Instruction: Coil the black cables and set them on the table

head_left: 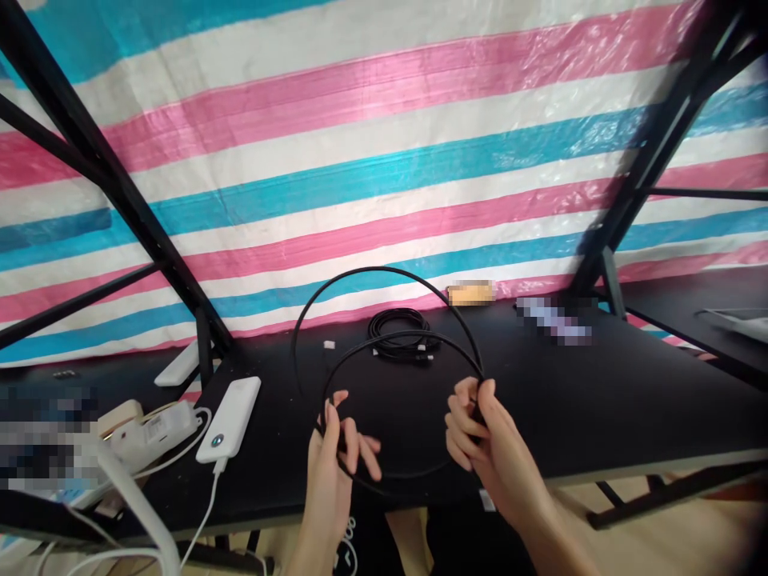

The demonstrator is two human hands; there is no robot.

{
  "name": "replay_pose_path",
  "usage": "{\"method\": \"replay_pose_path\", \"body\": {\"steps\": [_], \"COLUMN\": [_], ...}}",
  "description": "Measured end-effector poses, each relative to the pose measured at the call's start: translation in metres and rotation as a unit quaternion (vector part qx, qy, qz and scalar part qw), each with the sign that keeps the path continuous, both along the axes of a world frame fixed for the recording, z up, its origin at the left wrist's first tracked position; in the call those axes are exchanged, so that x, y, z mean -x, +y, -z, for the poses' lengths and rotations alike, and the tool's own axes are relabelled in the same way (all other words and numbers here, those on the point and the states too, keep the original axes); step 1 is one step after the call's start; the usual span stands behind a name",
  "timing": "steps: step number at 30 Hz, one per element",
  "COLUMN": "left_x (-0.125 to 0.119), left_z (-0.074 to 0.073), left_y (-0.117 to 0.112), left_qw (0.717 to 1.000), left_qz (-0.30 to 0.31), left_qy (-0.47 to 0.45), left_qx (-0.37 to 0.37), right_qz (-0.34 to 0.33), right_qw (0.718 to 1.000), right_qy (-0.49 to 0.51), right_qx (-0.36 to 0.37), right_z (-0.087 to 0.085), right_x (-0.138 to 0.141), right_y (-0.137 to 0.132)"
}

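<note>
A long black cable (384, 276) forms two big loops that stand up over the black table (600, 400). My left hand (333, 464) grips the loops at their lower left, fingers curled round the strands. My right hand (480, 432) pinches the cable at the right side, where the loops cross. Behind the loops, a coiled black cable (402, 336) lies flat on the table, with a small white piece (329, 345) next to it.
A white power bank (231, 416) with a white lead lies at the table's left front, beside white chargers (153, 432). Black frame posts (120, 192) rise at left and right. A striped tarp (384, 144) hangs behind. An orange object (471, 293) sits at the back.
</note>
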State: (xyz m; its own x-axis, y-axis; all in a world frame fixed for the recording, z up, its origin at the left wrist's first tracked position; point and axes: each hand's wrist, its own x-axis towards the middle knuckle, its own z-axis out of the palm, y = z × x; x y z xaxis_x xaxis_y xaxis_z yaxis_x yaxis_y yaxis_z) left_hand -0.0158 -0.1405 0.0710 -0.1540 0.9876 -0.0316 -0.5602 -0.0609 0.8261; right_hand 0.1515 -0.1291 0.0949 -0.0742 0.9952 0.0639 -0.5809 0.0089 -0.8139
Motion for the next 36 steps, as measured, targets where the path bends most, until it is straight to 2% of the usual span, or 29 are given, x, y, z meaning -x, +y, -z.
{"method": "replay_pose_path", "body": {"steps": [2, 4, 6, 8, 10, 12, 13, 15, 17, 19, 21, 24, 26, 32, 34, 36], "left_x": [0.003, 0.008, 0.014, 0.018, 0.019, 0.015, 0.012, 0.005, -0.002, -0.009, -0.012, -0.012, -0.007, 0.012, 0.013, 0.013], "left_z": [-0.006, -0.008, -0.01, -0.016, -0.025, -0.036, -0.041, -0.05, -0.055, -0.058, -0.059, -0.061, -0.06, -0.046, -0.041, -0.038], "left_y": [-0.005, -0.009, -0.013, -0.016, -0.019, -0.022, -0.024, -0.028, -0.033, -0.037, -0.04, -0.041, -0.038, -0.021, -0.019, -0.019], "left_qw": [1.0, 0.998, 0.992, 0.976, 0.952, 0.926, 0.912, 0.884, 0.855, 0.838, 0.842, 0.869, 0.884, 0.908, 0.909, 0.911], "left_qz": [0.01, 0.042, 0.081, 0.101, 0.091, 0.079, 0.084, 0.098, 0.11, 0.118, 0.121, 0.119, 0.107, 0.041, 0.048, 0.057], "left_qy": [0.017, 0.042, 0.1, 0.192, 0.293, 0.37, 0.399, 0.453, 0.498, 0.523, 0.517, 0.477, 0.453, 0.414, 0.408, 0.404], "left_qx": [0.005, 0.001, 0.006, 0.021, 0.018, -0.016, -0.034, -0.065, -0.089, -0.101, -0.096, -0.061, -0.036, -0.057, -0.062, -0.062], "right_qz": [-0.013, -0.012, 0.056, 0.155, 0.236, 0.277, 0.289, 0.289, 0.237, 0.197, 0.192, 0.216, 0.244, 0.322, 0.318, 0.29], "right_qw": [0.993, 0.968, 0.937, 0.887, 0.813, 0.745, 0.719, 0.673, 0.635, 0.619, 0.617, 0.611, 0.627, 0.78, 0.81, 0.824], "right_qy": [-0.114, -0.252, -0.342, -0.418, -0.49, -0.537, -0.551, -0.575, -0.61, -0.625, -0.622, -0.629, -0.629, -0.504, -0.471, -0.469], "right_qx": [0.007, 0.008, -0.036, -0.117, -0.207, -0.284, -0.308, -0.364, -0.411, -0.434, -0.443, -0.429, -0.389, -0.183, -0.146, -0.132], "right_z": [0.008, 0.016, 0.022, 0.021, 0.013, -0.001, -0.009, -0.021, -0.028, -0.028, -0.025, -0.017, -0.014, -0.009, -0.006, -0.004], "right_x": [-0.013, -0.027, -0.037, -0.041, -0.037, -0.029, -0.024, -0.015, -0.008, -0.006, -0.006, -0.007, -0.009, -0.018, -0.022, -0.026], "right_y": [0.006, 0.012, 0.015, 0.012, 0.003, -0.011, -0.018, -0.029, -0.033, -0.032, -0.029, -0.027, -0.027, -0.026, -0.024, -0.02]}}
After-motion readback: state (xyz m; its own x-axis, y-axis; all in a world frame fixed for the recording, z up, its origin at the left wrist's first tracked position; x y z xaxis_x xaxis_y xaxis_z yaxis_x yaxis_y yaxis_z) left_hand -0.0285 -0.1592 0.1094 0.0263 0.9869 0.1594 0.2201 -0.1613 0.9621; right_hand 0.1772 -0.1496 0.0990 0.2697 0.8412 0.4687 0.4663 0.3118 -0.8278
